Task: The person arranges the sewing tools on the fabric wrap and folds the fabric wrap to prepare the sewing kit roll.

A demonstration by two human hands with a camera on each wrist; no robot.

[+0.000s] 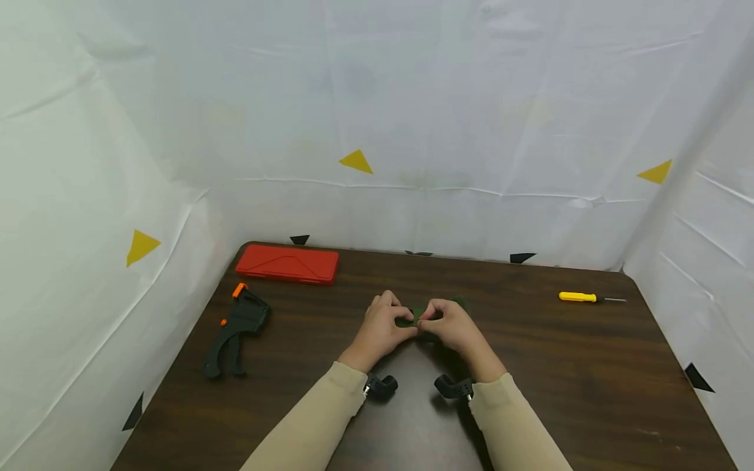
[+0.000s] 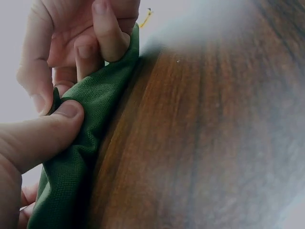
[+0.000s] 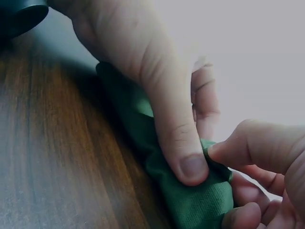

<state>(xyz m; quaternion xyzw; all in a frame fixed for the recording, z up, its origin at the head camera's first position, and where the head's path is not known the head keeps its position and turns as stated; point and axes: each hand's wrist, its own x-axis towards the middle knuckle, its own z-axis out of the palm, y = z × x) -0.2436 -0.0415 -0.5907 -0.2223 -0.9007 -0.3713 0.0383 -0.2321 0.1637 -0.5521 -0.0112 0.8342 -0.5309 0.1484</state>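
Note:
A green woven cloth piece (image 1: 419, 313), its whole shape hidden by the hands, lies in folds near the middle of the table. My left hand (image 1: 379, 329) pinches it from the left, thumb on top, as the left wrist view shows the cloth (image 2: 76, 176) wrinkled under that thumb. From the right, my right hand (image 1: 456, 327) pinches a raised edge with thumb and index finger. In the right wrist view, the hands meet closely at this fold of cloth (image 3: 200, 202), the left thumb flat beside the right thumb's tip.
A red case (image 1: 287, 263) sits at the table's back left. In front of it lies a black clamp with orange parts (image 1: 241, 327). Far right is a yellow-handled screwdriver (image 1: 580, 297). White sheeting (image 1: 424, 118) rises behind the brown table (image 1: 589, 392) and along both sides.

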